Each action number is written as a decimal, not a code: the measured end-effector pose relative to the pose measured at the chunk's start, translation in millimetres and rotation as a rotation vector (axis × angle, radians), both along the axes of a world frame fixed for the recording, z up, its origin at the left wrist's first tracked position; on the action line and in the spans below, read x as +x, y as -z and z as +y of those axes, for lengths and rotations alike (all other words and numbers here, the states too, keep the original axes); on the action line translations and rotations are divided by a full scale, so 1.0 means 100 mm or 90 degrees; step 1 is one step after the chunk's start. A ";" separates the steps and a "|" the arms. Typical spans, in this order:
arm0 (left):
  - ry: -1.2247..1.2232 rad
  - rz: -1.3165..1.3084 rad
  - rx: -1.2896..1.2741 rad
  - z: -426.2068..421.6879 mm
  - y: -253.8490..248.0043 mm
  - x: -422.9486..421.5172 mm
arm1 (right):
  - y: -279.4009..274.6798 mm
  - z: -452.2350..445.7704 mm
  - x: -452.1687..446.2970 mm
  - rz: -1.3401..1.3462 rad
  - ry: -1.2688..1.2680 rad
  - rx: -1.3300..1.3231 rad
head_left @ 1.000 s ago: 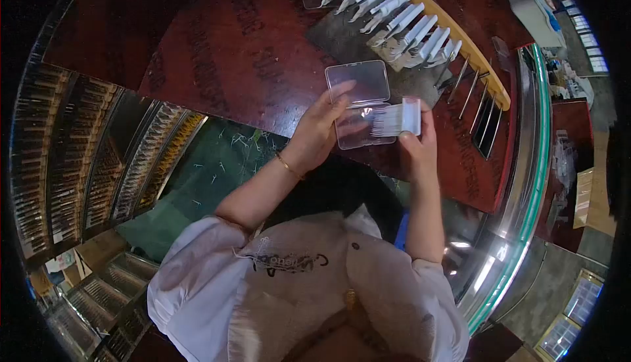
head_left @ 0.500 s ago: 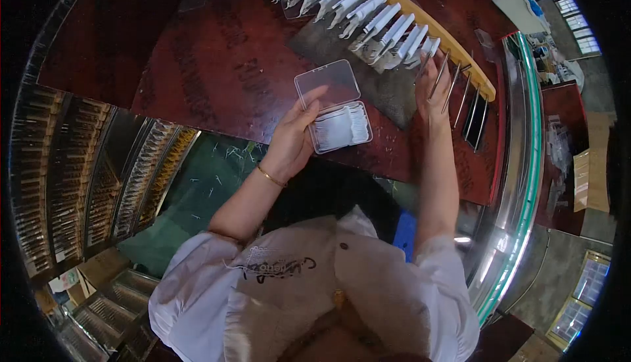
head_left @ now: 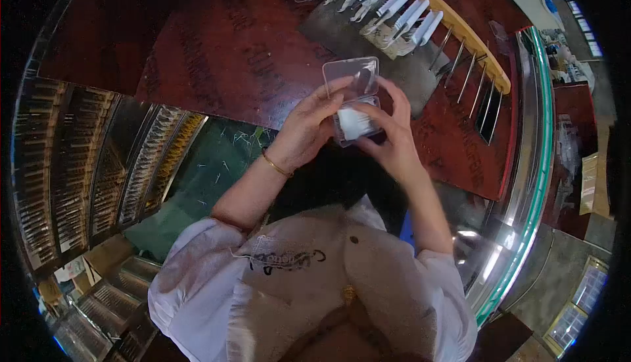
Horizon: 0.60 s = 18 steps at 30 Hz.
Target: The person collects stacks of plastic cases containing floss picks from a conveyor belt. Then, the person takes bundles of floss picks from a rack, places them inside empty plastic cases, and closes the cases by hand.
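A clear plastic box (head_left: 351,78) with its lid raised is in my left hand (head_left: 309,125), whose fingers are wrapped round its left side. White thin pieces (head_left: 355,123) lie in the lower half of the box. My right hand (head_left: 394,129) is at the right side of the box, thumb and fingers closed round a bundle of the white pieces. Its fingers partly cover the box. Beyond the hands, more white bundles (head_left: 394,4) hang on metal rods of a curved wooden rack (head_left: 453,17).
The dark red table (head_left: 217,66) bears a grey sheet (head_left: 420,69) under the rack. Bare metal rods (head_left: 463,86) jut from the rack's right end. A green-edged conveyor (head_left: 542,132) runs along the right. Trays of small parts (head_left: 52,171) stand at the left.
My right hand went from the box to the rack's rods, then came back to the box with a white bundle. The rightmost bundle on the rack is gone. My left hand still holds the box.
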<state>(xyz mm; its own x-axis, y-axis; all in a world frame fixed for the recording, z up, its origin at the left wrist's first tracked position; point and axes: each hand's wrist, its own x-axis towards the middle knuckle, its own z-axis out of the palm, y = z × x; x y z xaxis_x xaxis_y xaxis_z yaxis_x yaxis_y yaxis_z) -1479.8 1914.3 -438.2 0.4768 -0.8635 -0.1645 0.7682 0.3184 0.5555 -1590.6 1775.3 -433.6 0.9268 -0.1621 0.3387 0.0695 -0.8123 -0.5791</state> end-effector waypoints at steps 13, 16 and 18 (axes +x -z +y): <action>-0.217 -0.225 0.020 -0.07 -0.05 -0.16 | -0.22 -0.03 -0.21 -0.035 0.004 0.580; -0.194 -1.053 0.013 -0.02 -0.16 -0.20 | -0.20 -0.07 -0.25 -0.051 0.034 0.436; -0.203 -0.992 0.079 -0.05 -0.13 -0.28 | -0.18 -0.09 -0.29 0.016 0.034 0.412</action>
